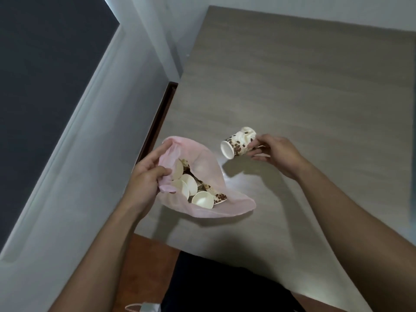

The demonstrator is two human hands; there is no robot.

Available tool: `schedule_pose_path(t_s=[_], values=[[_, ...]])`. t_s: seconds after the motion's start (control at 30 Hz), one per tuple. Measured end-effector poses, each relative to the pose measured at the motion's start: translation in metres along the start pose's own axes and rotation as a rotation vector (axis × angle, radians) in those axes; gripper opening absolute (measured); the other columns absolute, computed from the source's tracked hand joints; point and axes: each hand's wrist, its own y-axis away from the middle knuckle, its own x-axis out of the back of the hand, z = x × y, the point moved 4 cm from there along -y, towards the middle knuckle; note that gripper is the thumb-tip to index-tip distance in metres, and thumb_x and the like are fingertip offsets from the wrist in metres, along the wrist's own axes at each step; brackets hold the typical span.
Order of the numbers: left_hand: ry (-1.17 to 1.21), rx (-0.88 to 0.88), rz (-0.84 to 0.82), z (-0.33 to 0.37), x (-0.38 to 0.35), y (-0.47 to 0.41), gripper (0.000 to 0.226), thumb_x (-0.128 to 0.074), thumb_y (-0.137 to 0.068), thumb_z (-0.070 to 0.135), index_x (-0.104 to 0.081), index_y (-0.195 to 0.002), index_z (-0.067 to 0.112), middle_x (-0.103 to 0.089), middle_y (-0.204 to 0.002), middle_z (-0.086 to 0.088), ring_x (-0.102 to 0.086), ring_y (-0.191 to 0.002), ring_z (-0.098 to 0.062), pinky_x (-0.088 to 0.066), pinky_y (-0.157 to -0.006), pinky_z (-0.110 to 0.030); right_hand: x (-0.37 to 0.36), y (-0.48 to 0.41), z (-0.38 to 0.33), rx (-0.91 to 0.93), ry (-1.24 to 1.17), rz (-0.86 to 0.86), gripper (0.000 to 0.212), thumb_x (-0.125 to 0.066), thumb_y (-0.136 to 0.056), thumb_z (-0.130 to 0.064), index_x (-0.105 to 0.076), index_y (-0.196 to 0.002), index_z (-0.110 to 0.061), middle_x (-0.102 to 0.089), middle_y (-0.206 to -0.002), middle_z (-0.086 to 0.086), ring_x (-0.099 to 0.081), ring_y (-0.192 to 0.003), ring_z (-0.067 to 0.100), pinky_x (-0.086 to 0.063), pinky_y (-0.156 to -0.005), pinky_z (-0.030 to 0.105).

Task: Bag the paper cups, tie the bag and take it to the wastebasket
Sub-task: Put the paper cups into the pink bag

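One cup (239, 142): pinched by its crushed base in R hand (279, 152), centre-right, above table (315, 86).
Bag (209, 172): L hand (146, 176) grips rim, lower centre; cups (191, 190) inside.
Risk: rim sags, cup misses mouth.

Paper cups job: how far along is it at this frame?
Partly done. Several cups already lie inside the pink bag, which the left hand holds open by its edge. In hand: the right hand holds one more paper cup above the table, mouth towards the bag. No other loose cups show. Left: drop it in, tie the bag, carry it to the wastebasket, not in view.
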Motion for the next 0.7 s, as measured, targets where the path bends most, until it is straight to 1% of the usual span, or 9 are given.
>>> schedule_pose_path(t_s=[0.1, 0.17, 0.23, 0.3, 0.37, 0.47, 0.57, 0.63, 0.7], values=[[-0.041, -0.020, -0.079, 0.006, -0.003, 0.003, 0.073, -0.047, -0.099, -0.020, -0.065, -0.153, 0.026, -0.077, -0.133, 0.026, -0.072, -0.125, 0.002, -0.060, -0.095, -0.019, -0.043, 0.038, -0.002, 0.024, 0.033, -0.136, 0.039, -0.056, -0.112, -0.023, -0.085, -0.095, -0.004, -0.083, -0.102, 0.020, -0.080, -0.100, 0.031, -0.054, -0.116, 0.055], [-0.075, -0.058, -0.104, 0.012, -0.002, 0.004, 0.072, -0.050, -0.100, -0.017, -0.066, -0.153, 0.030, -0.075, -0.136, 0.029, -0.071, -0.127, 0.001, -0.060, -0.099, -0.024, -0.071, 0.060, -0.002, 0.050, 0.098, -0.206, 0.039, -0.055, -0.113, -0.021, -0.085, -0.103, 0.001, -0.084, -0.108, 0.021, -0.081, -0.104, 0.031, -0.054, -0.116, 0.053], [-0.090, -0.105, -0.124, 0.017, 0.004, 0.008, 0.072, -0.054, -0.097, -0.012, -0.068, -0.152, 0.033, -0.071, -0.143, 0.027, -0.070, -0.127, -0.003, -0.057, -0.104, -0.035, -0.103, 0.082, 0.000, 0.085, 0.178, -0.258, 0.038, -0.054, -0.114, -0.021, -0.085, -0.108, 0.002, -0.085, -0.112, 0.017, -0.081, -0.107, 0.029, -0.056, -0.114, 0.047], [-0.097, -0.151, -0.139, 0.021, 0.009, 0.010, 0.072, -0.053, -0.097, -0.012, -0.069, -0.150, 0.034, -0.070, -0.142, 0.031, -0.069, -0.120, -0.001, -0.057, -0.094, -0.029, -0.134, 0.097, 0.003, 0.107, 0.260, -0.284, 0.036, -0.055, -0.114, -0.021, -0.086, -0.109, -0.003, -0.086, -0.114, 0.008, -0.080, -0.111, 0.027, -0.058, -0.110, 0.035], [-0.095, -0.176, -0.165, 0.023, 0.012, 0.014, 0.073, -0.050, -0.097, -0.014, -0.070, -0.149, 0.034, -0.072, -0.137, 0.032, -0.072, -0.099, 0.000, -0.058, -0.075, -0.022, -0.163, 0.108, 0.004, 0.127, 0.328, -0.282, 0.035, -0.056, -0.113, -0.022, -0.088, -0.106, -0.010, -0.086, -0.114, 0.001, -0.079, -0.111, 0.020, -0.058, -0.105, 0.026], [-0.114, -0.221, -0.251, 0.023, 0.020, 0.019, 0.073, -0.050, -0.098, -0.013, -0.071, -0.147, 0.036, -0.074, -0.143, 0.018, -0.055, -0.073, -0.010, -0.048, -0.066, -0.025, -0.198, 0.114, 0.007, 0.170, 0.421, -0.244, 0.034, -0.056, -0.111, -0.025, -0.088, -0.101, -0.018, -0.086, -0.111, -0.005, -0.078, -0.110, 0.016, -0.058, -0.107, 0.033], [-0.068, -0.251, -0.344, 0.025, 0.027, 0.027, 0.067, -0.048, -0.101, -0.013, -0.072, -0.146, 0.030, -0.069, -0.151, 0.015, -0.072, -0.105, -0.005, -0.057, -0.082, -0.020, -0.217, 0.116, 0.006, 0.214, 0.507, -0.202, 0.035, -0.056, -0.107, -0.024, -0.084, -0.088, -0.030, -0.083, -0.106, -0.010, -0.077, -0.103, 0.014, -0.062, -0.100, 0.039], [0.007, -0.227, -0.425, 0.028, 0.029, 0.029, 0.063, -0.046, -0.103, -0.013, -0.073, -0.146, 0.025, -0.069, -0.153, 0.010, -0.071, -0.131, -0.017, -0.060, -0.090, -0.029, -0.226, 0.118, 0.002, 0.254, 0.534, -0.182, 0.040, -0.056, -0.105, -0.022, -0.081, -0.077, -0.036, -0.074, -0.103, -0.014, -0.075, -0.098, 0.015, -0.063, -0.095, 0.042], [0.089, -0.193, -0.503, 0.031, 0.031, 0.030, 0.061, -0.044, -0.105, -0.013, -0.071, -0.148, 0.020, -0.071, -0.152, 0.000, -0.067, -0.140, -0.030, -0.059, -0.096, -0.035, -0.233, 0.122, -0.009, 0.302, 0.537, -0.122, 0.050, -0.056, -0.108, -0.020, -0.076, -0.067, -0.040, -0.070, -0.095, -0.025, -0.069, -0.090, -0.001, -0.057, -0.084, 0.028]])
